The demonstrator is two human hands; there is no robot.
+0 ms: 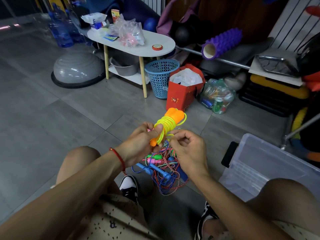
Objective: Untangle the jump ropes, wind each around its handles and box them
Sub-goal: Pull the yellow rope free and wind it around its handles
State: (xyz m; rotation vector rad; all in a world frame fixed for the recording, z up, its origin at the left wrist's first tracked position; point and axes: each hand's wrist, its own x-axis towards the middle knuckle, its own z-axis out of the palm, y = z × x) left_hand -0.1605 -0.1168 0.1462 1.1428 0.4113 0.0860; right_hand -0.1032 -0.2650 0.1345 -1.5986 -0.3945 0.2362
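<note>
Knees and patterned shorts (pixel 121 220): nearest the lens, bent either side of the tangled pile.
Left hand (pixel 138 144): curled round the lower ends of the orange handles, a red string bracelet (pixel 119 158) at the wrist.
Right hand (pixel 188 151): just right of the handles, finger and thumb pinching the loose end of the yellow rope.
Orange handles (pixel 173 115): held side by side, tilted up and away, above the tangled pile.
Yellow rope (pixel 166 127): coiled many times round the orange handles.
Tangled pile (pixel 164 168): on the floor below the handles; blue, green and pink grips mixed with red, blue and striped cords.
Clear plastic box (pixel 270 168): on the floor to the right of the pile, open-topped.
Phone (pixel 229 154): dark, against the left wall of the box.
Beyond the handles: red paper bag (pixel 181 92), blue mesh basket (pixel 161 77), white oval table (pixel 149 44), grey half-ball (pixel 78 68).
</note>
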